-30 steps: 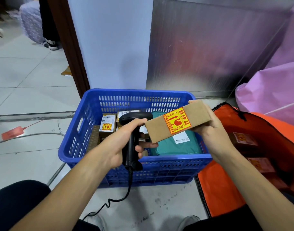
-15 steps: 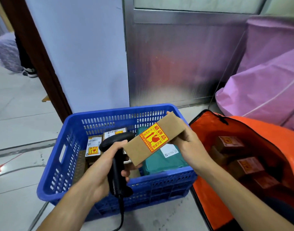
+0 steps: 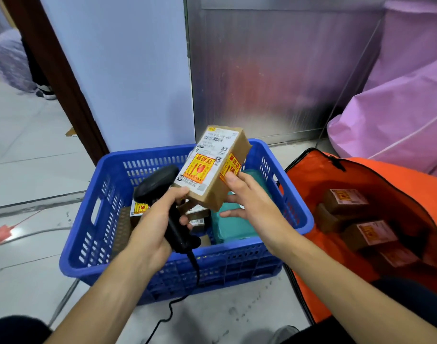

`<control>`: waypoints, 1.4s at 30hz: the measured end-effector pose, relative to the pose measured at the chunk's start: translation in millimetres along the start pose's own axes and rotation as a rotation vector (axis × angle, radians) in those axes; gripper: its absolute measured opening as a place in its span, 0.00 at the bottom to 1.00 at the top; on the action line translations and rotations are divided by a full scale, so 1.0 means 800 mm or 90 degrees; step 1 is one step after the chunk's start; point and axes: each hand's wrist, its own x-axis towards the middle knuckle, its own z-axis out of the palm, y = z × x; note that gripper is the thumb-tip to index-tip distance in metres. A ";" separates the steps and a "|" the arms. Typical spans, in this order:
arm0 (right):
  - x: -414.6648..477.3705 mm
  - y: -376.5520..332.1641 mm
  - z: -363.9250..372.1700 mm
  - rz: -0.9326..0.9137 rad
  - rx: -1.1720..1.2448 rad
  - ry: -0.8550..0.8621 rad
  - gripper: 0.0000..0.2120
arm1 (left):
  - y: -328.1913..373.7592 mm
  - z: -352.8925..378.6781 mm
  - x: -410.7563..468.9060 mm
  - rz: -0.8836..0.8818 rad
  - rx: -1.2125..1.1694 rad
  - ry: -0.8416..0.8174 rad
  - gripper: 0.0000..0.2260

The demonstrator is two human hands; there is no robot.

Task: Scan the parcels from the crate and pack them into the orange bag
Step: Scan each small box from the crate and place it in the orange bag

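My right hand (image 3: 249, 202) holds a brown cardboard parcel (image 3: 216, 165) above the blue crate (image 3: 162, 264), tilted on end so its white shipping label with barcode and a yellow-red fragile sticker face me. My left hand (image 3: 158, 219) grips a black corded barcode scanner (image 3: 158, 182), its head just left of the parcel, and its thumb touches the parcel's lower corner. Inside the crate lie a teal package (image 3: 233, 227) and several small labelled boxes (image 3: 139, 208). The open orange bag (image 3: 336, 184) on the right holds several brown parcels (image 3: 345, 199).
The crate stands on a pale tiled floor before a blue wall and a metal panel. Large pink sacks (image 3: 398, 115) rise behind the orange bag. A red tag (image 3: 0, 233) and a cable lie on the floor at the left. My knees frame the bottom edge.
My right hand has turned the parcel from lying on its side to standing on end, bringing the white barcode label into sight. The scanner has stayed just left of it.
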 end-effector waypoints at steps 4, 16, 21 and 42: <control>0.006 0.003 0.003 0.036 0.026 0.024 0.28 | -0.009 0.010 -0.009 0.090 0.108 0.028 0.10; 0.032 0.020 -0.041 0.061 -0.274 0.150 0.29 | 0.013 0.002 -0.020 0.164 0.192 0.033 0.11; 0.052 0.044 -0.068 0.055 -0.334 0.157 0.41 | 0.018 -0.005 -0.034 0.188 0.170 -0.078 0.10; 0.047 0.040 -0.057 0.163 -0.453 0.183 0.29 | 0.017 -0.004 -0.035 0.136 0.209 -0.024 0.12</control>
